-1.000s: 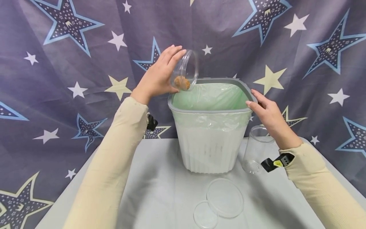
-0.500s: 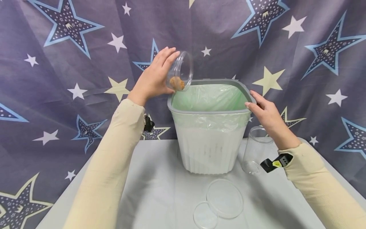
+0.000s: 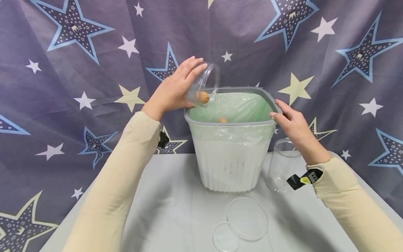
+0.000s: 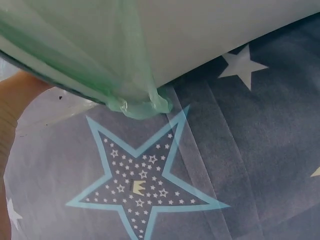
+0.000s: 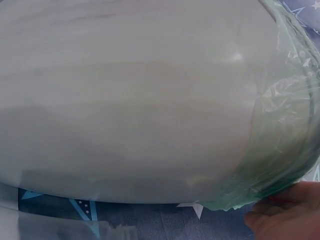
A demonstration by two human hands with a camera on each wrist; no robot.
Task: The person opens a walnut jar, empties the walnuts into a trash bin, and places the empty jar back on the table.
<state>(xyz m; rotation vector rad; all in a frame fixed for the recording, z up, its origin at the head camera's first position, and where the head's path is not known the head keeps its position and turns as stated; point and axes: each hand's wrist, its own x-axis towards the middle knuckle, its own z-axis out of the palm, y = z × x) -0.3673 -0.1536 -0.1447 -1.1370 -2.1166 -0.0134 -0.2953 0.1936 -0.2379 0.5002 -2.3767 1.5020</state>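
Note:
My left hand point(image 3: 176, 87) grips a small clear plastic jar point(image 3: 212, 78), tipped on its side with its mouth over the left part of a trash can. A walnut point(image 3: 203, 97) lies in the jar near its mouth. A second round brown walnut point(image 3: 223, 120) shows inside the trash can point(image 3: 231, 164), just behind the front rim. The can is white and ribbed, with a grey rim and a green bag liner point(image 3: 245, 105). With thumb and fingers my right hand point(image 3: 294, 127) holds the rim's right side. The right wrist view shows those fingers point(image 5: 285, 210) beside the liner.
A taller clear jar point(image 3: 283, 164) stands on the table right of the can, partly behind my right wrist. Two clear round lids, a large lid point(image 3: 247, 218) and a small lid point(image 3: 226, 237), lie in front, overlapping. A star-patterned curtain point(image 3: 104, 87) hangs close behind.
The jar in my left hand first moved a little left, then back right and lower. A walnut has come out and now shows inside the can. My right hand stays on the rim.

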